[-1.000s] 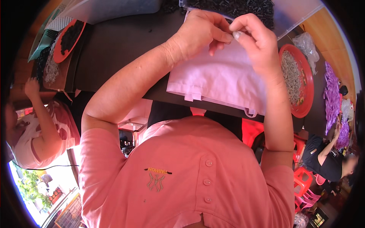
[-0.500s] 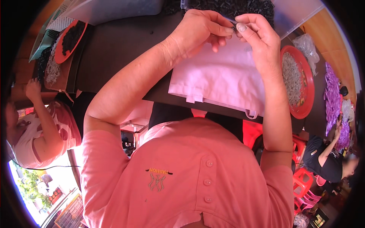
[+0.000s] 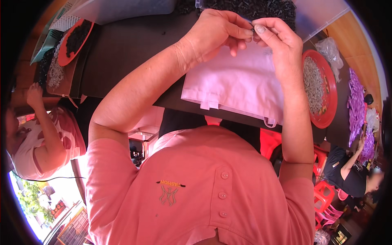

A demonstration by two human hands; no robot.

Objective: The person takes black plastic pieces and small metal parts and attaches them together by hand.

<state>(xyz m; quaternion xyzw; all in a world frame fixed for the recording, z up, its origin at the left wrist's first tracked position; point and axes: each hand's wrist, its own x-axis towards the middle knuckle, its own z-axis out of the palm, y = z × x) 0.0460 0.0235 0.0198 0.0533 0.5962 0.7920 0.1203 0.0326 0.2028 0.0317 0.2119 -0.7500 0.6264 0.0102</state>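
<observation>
While both my wrists arch inward over the pink cloth [image 3: 232, 83], my left hand [image 3: 216, 32] is curled, thumb and forefinger pinching a small dark piece [image 3: 252, 30]; lower fingers bent loosely beneath. My right hand [image 3: 286, 45] meets it, thumb and bent forefinger closed on the same piece. Piece: tiny, mostly hidden by fingertips, exact shape too small to tell. It sits near the cloth's far end, just short of the heaped black parts [image 3: 265, 10]. Red tray [image 3: 332, 90] beside my right forearm.
</observation>
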